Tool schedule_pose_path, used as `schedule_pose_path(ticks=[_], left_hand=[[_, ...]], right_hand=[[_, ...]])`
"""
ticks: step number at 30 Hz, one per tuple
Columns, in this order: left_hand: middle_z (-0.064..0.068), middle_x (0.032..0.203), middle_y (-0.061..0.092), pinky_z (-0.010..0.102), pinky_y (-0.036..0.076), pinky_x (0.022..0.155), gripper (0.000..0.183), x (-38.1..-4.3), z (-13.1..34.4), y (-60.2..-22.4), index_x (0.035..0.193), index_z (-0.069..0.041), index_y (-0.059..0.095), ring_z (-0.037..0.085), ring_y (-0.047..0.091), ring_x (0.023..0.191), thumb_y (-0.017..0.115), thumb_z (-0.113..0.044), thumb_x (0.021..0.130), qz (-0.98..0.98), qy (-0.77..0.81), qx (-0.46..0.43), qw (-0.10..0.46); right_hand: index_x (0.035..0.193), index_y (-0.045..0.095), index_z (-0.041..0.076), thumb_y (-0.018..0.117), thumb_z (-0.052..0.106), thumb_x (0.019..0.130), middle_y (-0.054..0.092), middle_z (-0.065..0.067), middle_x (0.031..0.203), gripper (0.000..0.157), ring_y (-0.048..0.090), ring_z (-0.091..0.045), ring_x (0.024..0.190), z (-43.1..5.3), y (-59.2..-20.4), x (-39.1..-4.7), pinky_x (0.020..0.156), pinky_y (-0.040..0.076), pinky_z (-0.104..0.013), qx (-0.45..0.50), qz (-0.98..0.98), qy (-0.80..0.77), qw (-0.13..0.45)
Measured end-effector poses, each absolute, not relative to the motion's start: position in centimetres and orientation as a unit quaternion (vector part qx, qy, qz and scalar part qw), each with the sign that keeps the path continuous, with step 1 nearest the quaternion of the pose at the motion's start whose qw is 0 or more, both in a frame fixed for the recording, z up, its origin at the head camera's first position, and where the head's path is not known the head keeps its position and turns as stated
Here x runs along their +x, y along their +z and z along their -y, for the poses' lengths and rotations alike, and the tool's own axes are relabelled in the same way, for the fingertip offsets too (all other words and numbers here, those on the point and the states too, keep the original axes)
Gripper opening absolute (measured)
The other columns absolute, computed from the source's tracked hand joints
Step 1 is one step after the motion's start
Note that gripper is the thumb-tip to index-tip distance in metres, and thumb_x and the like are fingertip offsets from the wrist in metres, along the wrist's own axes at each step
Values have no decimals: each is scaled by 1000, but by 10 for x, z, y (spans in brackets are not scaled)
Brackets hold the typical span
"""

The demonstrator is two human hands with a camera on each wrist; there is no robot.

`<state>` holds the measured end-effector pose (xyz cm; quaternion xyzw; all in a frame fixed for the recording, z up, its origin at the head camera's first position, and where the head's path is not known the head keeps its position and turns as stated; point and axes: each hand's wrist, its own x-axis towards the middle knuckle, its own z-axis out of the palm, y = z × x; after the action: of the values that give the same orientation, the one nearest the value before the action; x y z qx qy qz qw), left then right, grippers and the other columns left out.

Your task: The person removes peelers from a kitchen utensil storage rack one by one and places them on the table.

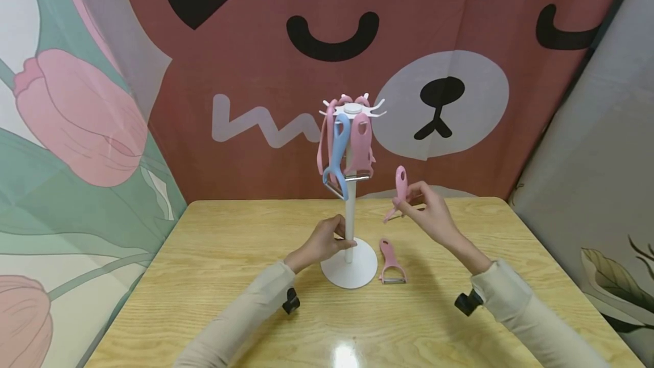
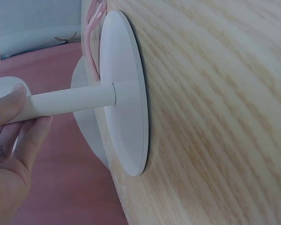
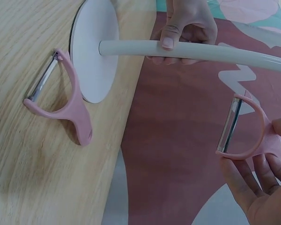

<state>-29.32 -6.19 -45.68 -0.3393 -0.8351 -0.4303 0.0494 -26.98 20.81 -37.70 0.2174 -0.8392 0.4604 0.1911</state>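
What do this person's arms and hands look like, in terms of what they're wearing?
The left sleeve and right sleeve are long and pale beige. A small black device shows by the left wrist, a similar device by the right. The left hand and right hand are gloveless.

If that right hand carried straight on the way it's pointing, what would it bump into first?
Most likely the hanging pink peeler on the white stand, with the held peeler leading the right hand there. Depth is hard to judge, so it might pass behind instead.
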Motion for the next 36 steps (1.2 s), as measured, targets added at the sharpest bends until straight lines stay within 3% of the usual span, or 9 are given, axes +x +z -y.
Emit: schedule_pose_path(ticks=[24,36], left_hand=[[8,88,69,21,54,70,27,-293,62,-456,98,0,57,17,68,80,80,-4,83,835,-434,-336,44],[8,88,69,21,54,68,27,-293,62,-457,97,0,58,17,68,79,80,-3,83,838,-429,-335,45]], right_hand=[[97,55,2,72,12,92,63,-9,86,20,66,-26,75,-217,-388,-269,57,52,-27,213,854,438,181],[96,55,2,72,20,93,63,-9,87,24,66,-23,78,-224,-399,-265,54,49,-27,174,880,413,154]])
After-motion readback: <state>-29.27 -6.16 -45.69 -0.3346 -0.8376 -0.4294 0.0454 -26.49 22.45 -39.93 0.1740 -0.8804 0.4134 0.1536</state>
